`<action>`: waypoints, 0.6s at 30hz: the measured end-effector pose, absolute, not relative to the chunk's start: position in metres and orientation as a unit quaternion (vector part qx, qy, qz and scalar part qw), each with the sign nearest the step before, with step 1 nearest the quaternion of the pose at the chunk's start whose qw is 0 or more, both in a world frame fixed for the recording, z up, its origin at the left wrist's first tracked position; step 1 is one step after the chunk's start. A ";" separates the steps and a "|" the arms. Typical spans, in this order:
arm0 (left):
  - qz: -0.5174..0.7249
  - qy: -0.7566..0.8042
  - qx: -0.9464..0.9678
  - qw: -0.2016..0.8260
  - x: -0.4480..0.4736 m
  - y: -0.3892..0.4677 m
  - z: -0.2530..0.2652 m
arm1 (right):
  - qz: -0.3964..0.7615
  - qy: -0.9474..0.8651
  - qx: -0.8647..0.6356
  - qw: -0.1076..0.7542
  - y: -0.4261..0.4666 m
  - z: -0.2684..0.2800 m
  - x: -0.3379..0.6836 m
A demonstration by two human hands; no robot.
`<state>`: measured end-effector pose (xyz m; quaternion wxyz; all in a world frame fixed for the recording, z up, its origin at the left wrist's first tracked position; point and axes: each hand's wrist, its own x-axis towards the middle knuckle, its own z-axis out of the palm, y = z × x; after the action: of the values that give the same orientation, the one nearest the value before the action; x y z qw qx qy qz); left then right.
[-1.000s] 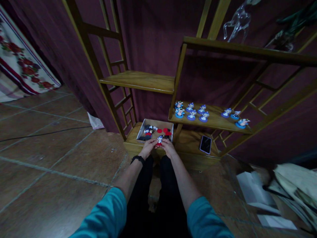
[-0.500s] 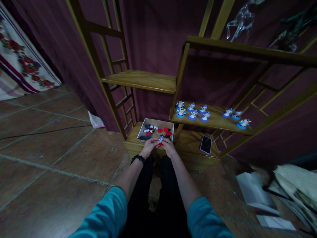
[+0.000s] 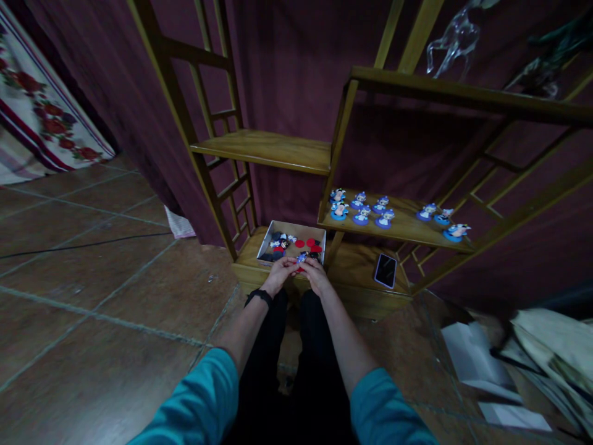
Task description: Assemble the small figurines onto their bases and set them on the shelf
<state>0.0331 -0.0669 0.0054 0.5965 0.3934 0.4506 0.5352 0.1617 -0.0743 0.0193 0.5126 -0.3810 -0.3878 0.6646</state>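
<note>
Between my left hand and my right hand is a small purple-and-white figurine, with a bit of red showing beneath it. The fingers of both hands are closed around its lower part, at the front edge of a shallow cardboard box. Figurine parts lie inside that box: red discs, dark discs and a dark-haired figure piece. My fingers hide the figurine's base in part, so I cannot tell how it joins the red piece.
Several finished-looking figurines on purple or blue bases stand on the middle shelf to the right. A phone lies on the lower shelf. A glass horse stands higher up. White boxes and a pale bag rest on the floor.
The figurine in my hands has tilted slightly and less red shows under it. Both hands stay in nearly the same place.
</note>
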 end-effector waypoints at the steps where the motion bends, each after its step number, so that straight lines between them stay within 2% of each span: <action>1: 0.535 0.452 0.394 0.595 0.033 -0.067 0.005 | 0.662 -0.389 -0.384 0.513 -0.074 0.020 0.162; 18: 0.506 0.465 0.375 0.622 0.033 -0.069 0.006 | 0.617 -0.344 -0.425 0.566 -0.062 0.005 0.161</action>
<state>0.0326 -0.0685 0.0056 0.6222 0.3749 0.4647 0.5063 0.1605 -0.0619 0.0050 0.5659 -0.4248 -0.3437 0.6174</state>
